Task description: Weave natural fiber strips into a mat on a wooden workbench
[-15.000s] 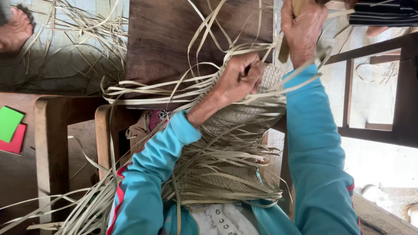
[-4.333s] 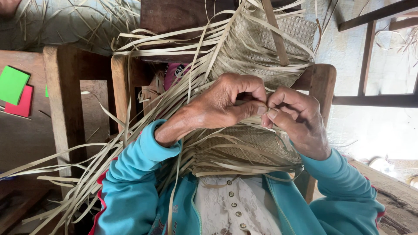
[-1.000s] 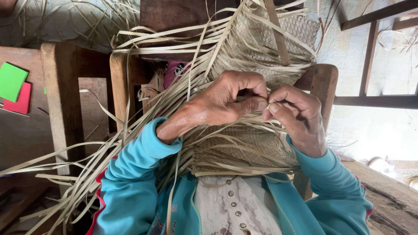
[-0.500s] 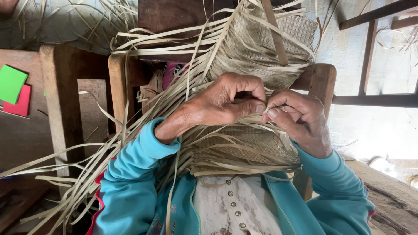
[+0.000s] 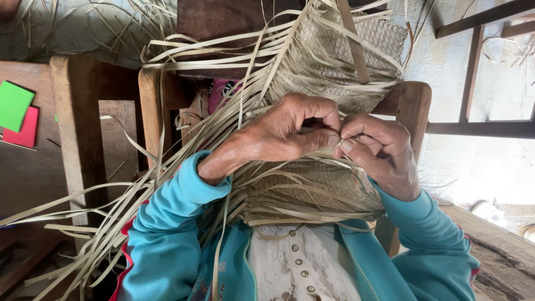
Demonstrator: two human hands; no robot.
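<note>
Little has changed since a moment ago. My left hand (image 5: 284, 131) and right hand (image 5: 379, 153) stay fingertip to fingertip over the woven mat (image 5: 312, 184), each grip clamped on a strip (image 5: 329, 153).

From the head view I see my left hand (image 5: 284, 131) and right hand (image 5: 379, 153) pinching pale strips together at the middle of a half-woven straw mat (image 5: 334, 56), loose strands (image 5: 111, 223) trailing over a wooden chair (image 5: 78, 128).
</note>
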